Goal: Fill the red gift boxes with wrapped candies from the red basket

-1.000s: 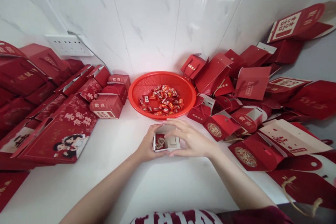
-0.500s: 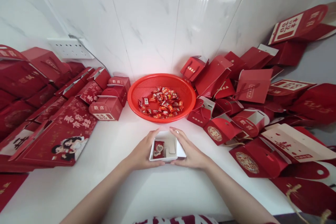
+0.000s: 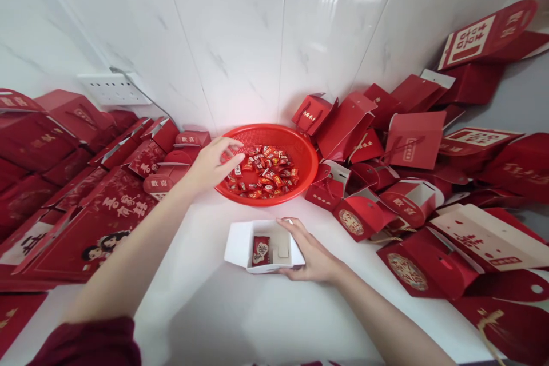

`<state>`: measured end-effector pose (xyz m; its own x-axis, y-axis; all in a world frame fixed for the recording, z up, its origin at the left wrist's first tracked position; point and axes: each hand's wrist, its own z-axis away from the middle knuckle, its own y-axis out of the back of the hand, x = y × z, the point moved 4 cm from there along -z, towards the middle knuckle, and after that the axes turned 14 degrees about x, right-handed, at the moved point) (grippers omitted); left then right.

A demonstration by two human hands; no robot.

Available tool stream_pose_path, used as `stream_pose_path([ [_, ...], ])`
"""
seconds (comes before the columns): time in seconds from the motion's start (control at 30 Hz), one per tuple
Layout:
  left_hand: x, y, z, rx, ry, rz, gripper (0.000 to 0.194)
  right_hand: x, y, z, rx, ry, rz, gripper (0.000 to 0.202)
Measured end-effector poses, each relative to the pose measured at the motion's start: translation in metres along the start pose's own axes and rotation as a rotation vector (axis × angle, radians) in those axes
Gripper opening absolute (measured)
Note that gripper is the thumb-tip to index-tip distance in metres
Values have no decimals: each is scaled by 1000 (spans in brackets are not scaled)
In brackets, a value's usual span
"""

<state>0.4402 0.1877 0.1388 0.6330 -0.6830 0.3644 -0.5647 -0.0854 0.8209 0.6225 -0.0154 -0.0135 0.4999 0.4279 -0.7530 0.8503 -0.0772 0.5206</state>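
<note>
My right hand (image 3: 311,254) grips the right side of a small box (image 3: 239,245) with a white inside, its top open and a flap folded out to the left. Inside the box lies one red wrapped candy (image 3: 261,251) with a pale heart-shaped print. Over the left rim of the red plastic basket (image 3: 309,154) hovers my left hand (image 3: 214,164), fingers apart and holding nothing. Several red wrapped candies (image 3: 270,174) are heaped in the basket below and to the right of those fingers.
Red gift boxes (image 3: 115,200) stand packed in rows on the left. More red boxes (image 3: 414,140) are piled on the right, some with flaps up or cord handles. Behind the white tabletop (image 3: 206,303) is a tiled wall with a socket strip (image 3: 112,88) and cable.
My left hand has let go of the box and moved up and left to the basket. The box's left flap now spreads outward. My right hand stays on the box.
</note>
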Motion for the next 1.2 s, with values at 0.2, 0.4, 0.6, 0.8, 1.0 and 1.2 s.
stream_pose_path([
  [0.2,-42,-90,-42,-619,70,-94,78,-3,2,1,-13,2,22,106],
  [0.4,-50,-124,-34,-802,1,-68,86,-2,2,0,-34,-46,17,110],
  [0.6,-44,-131,-34,-836,-55,16,47,1,1,0,-17,-39,5,110],
  [0.8,-42,-121,-44,-712,-62,150,27,2,1,0,-16,-37,-1,110],
  [1.0,-41,-114,-48,-596,23,276,30,1,2,1,-8,-19,2,108],
  [1.2,-28,-94,-45,-373,122,473,44,0,3,1,-9,-19,14,108],
])
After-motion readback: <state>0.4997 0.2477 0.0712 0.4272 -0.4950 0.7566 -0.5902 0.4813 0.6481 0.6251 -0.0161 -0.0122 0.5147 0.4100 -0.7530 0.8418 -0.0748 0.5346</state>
